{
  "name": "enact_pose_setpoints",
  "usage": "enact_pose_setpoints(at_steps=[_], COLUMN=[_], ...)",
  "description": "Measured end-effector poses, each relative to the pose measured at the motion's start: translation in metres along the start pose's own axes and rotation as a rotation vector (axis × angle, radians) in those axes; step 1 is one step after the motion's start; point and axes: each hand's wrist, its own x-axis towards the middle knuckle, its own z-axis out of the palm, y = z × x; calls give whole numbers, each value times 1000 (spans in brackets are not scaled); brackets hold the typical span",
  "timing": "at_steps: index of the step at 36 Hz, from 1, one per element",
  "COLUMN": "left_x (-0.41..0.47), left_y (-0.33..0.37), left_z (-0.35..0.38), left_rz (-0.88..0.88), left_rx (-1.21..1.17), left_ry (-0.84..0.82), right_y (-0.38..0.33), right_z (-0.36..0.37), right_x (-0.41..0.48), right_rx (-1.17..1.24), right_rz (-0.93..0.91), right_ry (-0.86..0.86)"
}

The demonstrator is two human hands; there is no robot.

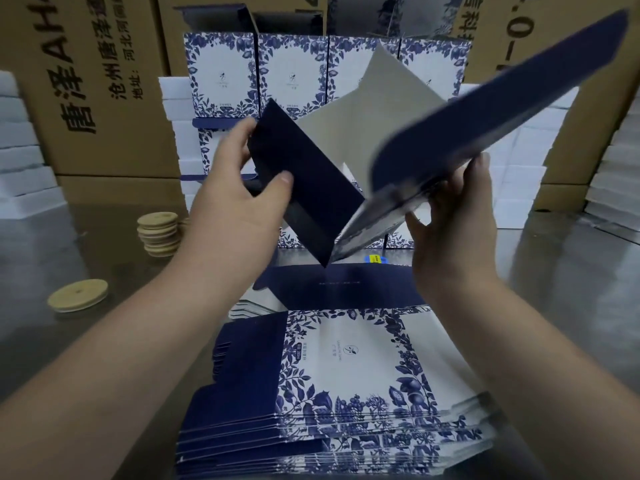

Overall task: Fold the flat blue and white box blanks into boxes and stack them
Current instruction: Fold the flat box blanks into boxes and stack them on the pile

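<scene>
I hold one box blank (311, 188) up in the air between my hands, above the stack of flat blanks (349, 368) that lies on the table (69, 341) just in front of me. The blank is half opened into a V, with its grey inside facing away and its lower corner pointing down at the stack. My left hand (239, 192) pinches the dark blue side panel, thumb on the front and fingers curled behind. My right hand (453, 216) grips the patterned panel from below, fingers wrapped round its edge. The long blue flap is blurred and runs from my right hand up towards the top right. The folded boxes (291, 74) stand in rows behind, against the cartons (104, 81), and wooden lids (159, 233) lie to the left.
</scene>
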Motion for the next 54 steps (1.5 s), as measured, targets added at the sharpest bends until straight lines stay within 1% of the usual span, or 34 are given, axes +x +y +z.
enact_pose_setpoints(at_steps=[2,4,6,8,12,14,17,19,21,24,25,28,30,32,34,35,37,38,40,44,49,54], left_x=[-4,-7,-9,-10,-11,-13,-15,-12,-7,2,5,14,21,25,26,26,26,25,23,20,18,19], left_y=[1,2,-1,-5,-9,-9,-14,-17,-19,-22,-22,-14,-11,-12,-14,-16,-18,-18,-19,-20,-19,-16], left_z=[0,3,6,5,5,6,10,11,11,5,2,-4,-8,-13,-16,-16,-15,-13,-10,-6,-3,-5], left_rz=[72,120,121,91,108,139,139,65,-29,-133,-162,-295,-371,-455,-528,-557,-598,-615,-641,-625,-615,-624], left_rx=[-29,-64,-10,18,87,90,28,-43,-93,-82,-125,-400,-586,-693,-763,-781,-811,-825,-835,-829,-834,-831], left_ry=[-17,-86,-201,-279,-335,-313,-196,-111,-33,81,117,201,237,241,232,232,217,203,176,158,152,163], right_y=[0,2,5,5,4,4,6,8,9,7,5,3,5,10,16,18,21,23,23,20,21,21], right_z=[0,1,0,1,0,4,7,8,7,5,4,-1,-6,-10,-11,-11,-8,-7,-5,-5,-8,-11], right_x=[-1,-2,0,-1,-2,-6,-11,-12,-12,-8,-6,3,10,15,18,18,14,11,8,10,15,18], right_rx=[-90,-163,-205,-267,-236,-275,-319,-349,-313,-266,-258,-239,-234,-210,-179,-166,-124,-93,-62,-26,14,-55], right_rz=[-2,-2,-34,-66,-104,-141,-165,-154,-97,-78,-83,-95,-49,47,161,229,354,387,372,261,287,259], right_ry=[4,33,35,27,8,-31,-79,-114,-116,-50,-16,129,221,289,300,267,147,92,48,59,101,37])
